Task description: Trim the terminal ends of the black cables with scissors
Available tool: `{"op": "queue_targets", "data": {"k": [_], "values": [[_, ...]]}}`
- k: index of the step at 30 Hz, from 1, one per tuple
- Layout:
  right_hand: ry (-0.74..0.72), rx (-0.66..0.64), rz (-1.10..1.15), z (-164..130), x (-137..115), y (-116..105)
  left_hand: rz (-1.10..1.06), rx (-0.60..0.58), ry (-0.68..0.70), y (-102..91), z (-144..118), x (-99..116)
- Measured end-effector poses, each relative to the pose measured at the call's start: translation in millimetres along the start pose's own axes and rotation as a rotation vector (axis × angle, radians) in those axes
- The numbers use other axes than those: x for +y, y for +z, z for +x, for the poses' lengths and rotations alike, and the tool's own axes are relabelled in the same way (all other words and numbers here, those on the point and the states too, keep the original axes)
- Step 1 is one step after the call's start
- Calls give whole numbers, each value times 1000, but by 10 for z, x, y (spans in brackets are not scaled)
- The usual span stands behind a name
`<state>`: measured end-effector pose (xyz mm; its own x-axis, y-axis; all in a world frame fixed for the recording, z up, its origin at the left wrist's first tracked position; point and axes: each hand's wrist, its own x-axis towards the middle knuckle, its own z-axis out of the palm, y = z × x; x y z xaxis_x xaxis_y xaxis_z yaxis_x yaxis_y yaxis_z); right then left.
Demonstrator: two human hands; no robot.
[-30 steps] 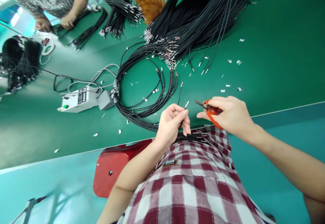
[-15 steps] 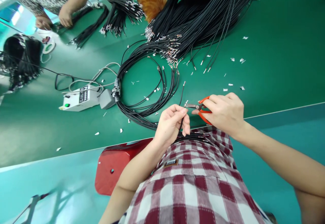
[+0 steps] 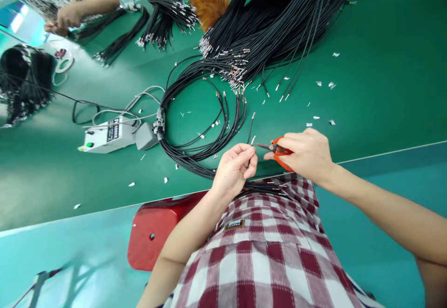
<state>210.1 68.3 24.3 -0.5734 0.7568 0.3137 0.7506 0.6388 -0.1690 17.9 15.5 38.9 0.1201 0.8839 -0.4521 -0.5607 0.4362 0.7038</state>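
Observation:
Between thumb and fingers, my left hand (image 3: pixel 234 168) pinches a thin black cable (image 3: pixel 249 161) near its end. The cable's pale stripped tip (image 3: pixel 253 140) sticks up past the fingertips. My right hand (image 3: pixel 307 152) is wrapped round the orange handles of small pliers or snips (image 3: pixel 274 147). Their narrow jaws point left and lie just right of the cable tip, apart from it; they look closed. Beyond my hands lies a looped bundle of black cables (image 3: pixel 195 161) on the green table. More black cables (image 3: pixel 263 188) lie across my lap.
A large heap of black cables (image 3: pixel 279 23) spreads at the back, beside an orange fluffy thing (image 3: pixel 206 1). A white box with a green button (image 3: pixel 104 134) stands left. Small pale scraps (image 3: pixel 331 85) litter the table. Another person's hands (image 3: pixel 66 18) work at upper left. A red stool (image 3: pixel 150 238) is below.
The snips' jaws have come away from the cable tip, slightly to the right, and have closed. My left fingers have curled in a little. The other person's hands have moved.

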Motion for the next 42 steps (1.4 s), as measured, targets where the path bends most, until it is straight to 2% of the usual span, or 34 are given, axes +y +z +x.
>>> {"op": "queue_targets", "data": {"k": [2,5,10,16,24,28,31,33,36,39,42], "values": [[89,6,94,-32,13,-38,4,-16,26,14,4,-8],[146,29,91,-102,37,-117,39,-37,60,36,5,-31],[83,56,-57,-202,37,-211,117,-18,112,73,5,-98],[-10,73,-211,-182,5,-166,140,-31,89,89,3,-106],[-25,18,-290,-108,8,-169,143,-23,47,92,-20,-69],[-24,-14,-214,-100,13,-141,124,-24,18,73,6,-92],[70,-22,10,-117,32,-139,110,-16,21,58,16,-100],[225,-75,199,-133,62,-156,114,-23,20,53,7,-95],[389,-293,350,-158,107,-192,138,-39,45,54,-31,-87],[335,-480,427,-181,92,-225,186,-23,103,58,-74,-93],[269,-517,499,-182,27,-252,251,-17,125,64,-103,-110]]}}
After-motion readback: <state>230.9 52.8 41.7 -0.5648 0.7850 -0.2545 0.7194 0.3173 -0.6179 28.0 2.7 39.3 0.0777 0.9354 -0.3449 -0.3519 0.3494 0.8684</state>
